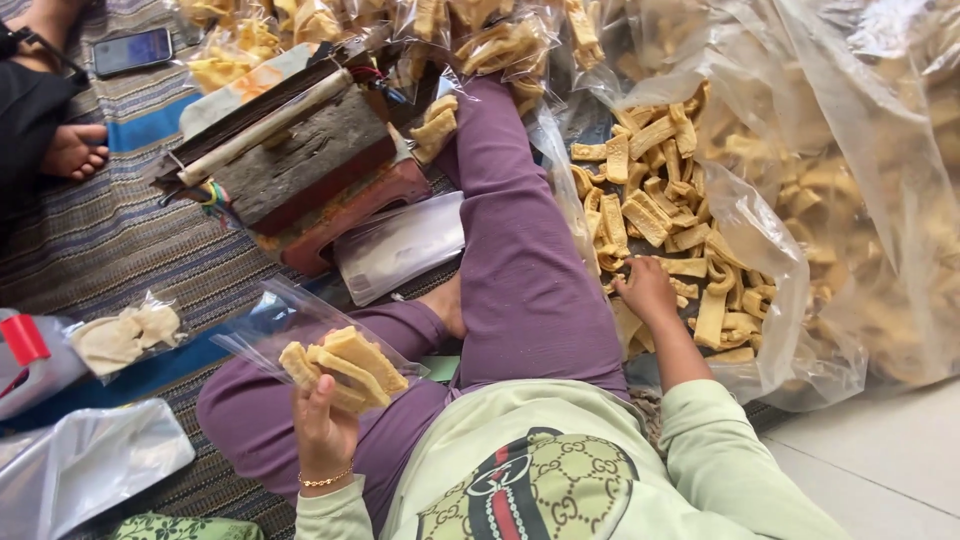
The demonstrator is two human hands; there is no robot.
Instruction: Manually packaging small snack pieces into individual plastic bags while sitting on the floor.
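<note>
Left hand [325,425] clamped on a chip stack [345,370] half inside a bag [270,325]; right hand [645,290] grabbing chips [660,210], grip hidden. That stack looks loose, could spill.

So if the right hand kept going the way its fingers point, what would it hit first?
The right hand already rests at the edge of the loose pile of yellow crackers in the big clear bag; straight on, it probably meets those crackers first.

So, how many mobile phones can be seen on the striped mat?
1: a dark rectangular mobile phone lies at the top left of the striped woven mat. Others may be hidden.
</note>
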